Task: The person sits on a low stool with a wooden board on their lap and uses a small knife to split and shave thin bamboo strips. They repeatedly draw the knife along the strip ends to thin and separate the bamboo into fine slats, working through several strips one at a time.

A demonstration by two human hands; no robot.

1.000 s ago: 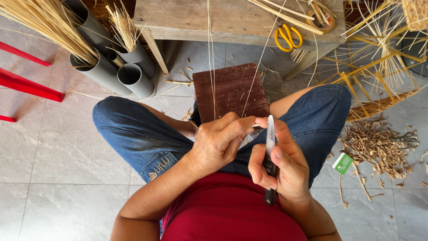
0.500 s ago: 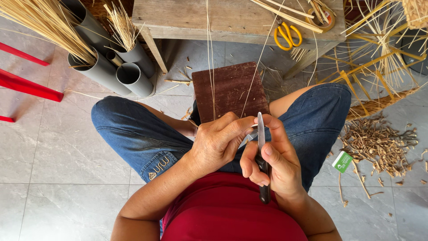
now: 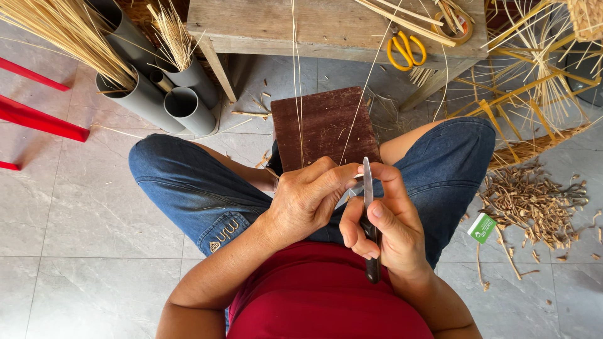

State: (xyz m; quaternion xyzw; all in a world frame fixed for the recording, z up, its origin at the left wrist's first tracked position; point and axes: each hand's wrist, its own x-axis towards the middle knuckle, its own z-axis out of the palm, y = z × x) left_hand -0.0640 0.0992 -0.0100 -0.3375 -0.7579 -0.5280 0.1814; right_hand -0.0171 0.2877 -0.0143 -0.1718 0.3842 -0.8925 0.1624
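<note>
My right hand [image 3: 382, 221] grips a knife [image 3: 367, 183] with a dark handle, its blade pointing away from me. My left hand [image 3: 309, 194] pinches thin pale straw strips [image 3: 297, 81] right against the blade, thumb and fingers closed on them. The strips run up and away across a dark brown wooden board [image 3: 321, 125] that lies on the floor between my knees. Both hands meet over my lap, above blue denim shorts and a red shirt.
A wooden bench [image 3: 264, 28] stands ahead with yellow-handled scissors [image 3: 406, 51] on it. Grey plastic tubes [image 3: 164, 94] holding straw bundles lean at the left beside red bars [image 3: 38, 119]. A woven frame [image 3: 534, 88], a heap of trimmings [image 3: 534, 199] and a small green box [image 3: 482, 227] lie at the right.
My right hand and the knife have shifted left, closer to the left hand, so the blade now sits against the pinched strips. The left hand stays in place.
</note>
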